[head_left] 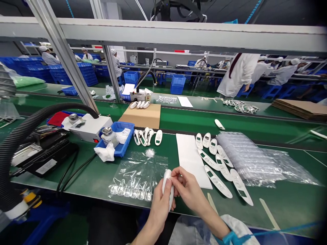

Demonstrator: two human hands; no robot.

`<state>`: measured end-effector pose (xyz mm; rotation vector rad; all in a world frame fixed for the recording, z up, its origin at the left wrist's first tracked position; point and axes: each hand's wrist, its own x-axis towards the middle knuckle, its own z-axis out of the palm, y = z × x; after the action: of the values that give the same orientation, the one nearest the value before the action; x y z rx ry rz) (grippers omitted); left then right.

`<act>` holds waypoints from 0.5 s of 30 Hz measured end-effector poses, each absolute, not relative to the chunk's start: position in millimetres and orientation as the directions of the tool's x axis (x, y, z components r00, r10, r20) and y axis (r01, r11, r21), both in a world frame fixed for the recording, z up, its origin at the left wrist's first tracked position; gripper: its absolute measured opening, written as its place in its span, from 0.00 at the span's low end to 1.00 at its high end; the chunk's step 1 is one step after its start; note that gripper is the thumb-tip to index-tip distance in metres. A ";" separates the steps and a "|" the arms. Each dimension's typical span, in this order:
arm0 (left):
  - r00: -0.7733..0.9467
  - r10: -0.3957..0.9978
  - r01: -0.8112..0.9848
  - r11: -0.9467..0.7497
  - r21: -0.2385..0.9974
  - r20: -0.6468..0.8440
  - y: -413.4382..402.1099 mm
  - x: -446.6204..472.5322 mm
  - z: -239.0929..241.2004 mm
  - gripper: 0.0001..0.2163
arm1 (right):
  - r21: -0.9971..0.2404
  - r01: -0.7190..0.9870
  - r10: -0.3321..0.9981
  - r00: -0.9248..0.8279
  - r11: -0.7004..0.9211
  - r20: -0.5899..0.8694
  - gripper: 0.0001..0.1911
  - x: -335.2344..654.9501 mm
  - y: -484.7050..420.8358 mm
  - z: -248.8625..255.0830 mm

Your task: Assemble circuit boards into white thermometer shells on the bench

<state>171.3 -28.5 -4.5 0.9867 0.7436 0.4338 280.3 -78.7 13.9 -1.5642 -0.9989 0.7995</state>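
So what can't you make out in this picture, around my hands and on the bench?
In the head view:
- White casing: the part covered by the left hand.
- Right hand: anything between its fingertips, too small to tell.
- Label on the black case: print, too small.
- Black hose: outer bend, cut off by the left edge.

At a smooth green workbench (pixel 293 204), the left hand (pixel 160 201) grips an elongated, rounded white plastic piece (pixel 167 175) upright, while the right hand (pixel 188 187) brings its fingertips against the piece's upper part. Left of the hands lies a flat sheet of clear, shiny plastic (pixel 140 165); to their right, oval white plastic shells with cut-out openings (pixel 218 182) partly overlap a blank white paper sheet (pixel 187 153). Farther back stands a shallow blue plastic tray (pixel 127 147) holding a metal-capped white bottle (pixel 109 137).
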 end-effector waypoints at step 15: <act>0.522 0.776 -0.051 0.442 0.895 -0.354 -4.9 158.6 -0.7 0.21 | -0.985 0.151 0.838 0.546 -0.080 0.015 0.15 261.3 -65.1 4.9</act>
<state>158.6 -4.9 -0.7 0.9842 0.8815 0.6046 261.3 -65.1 4.9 -1.5734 -0.8663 0.7087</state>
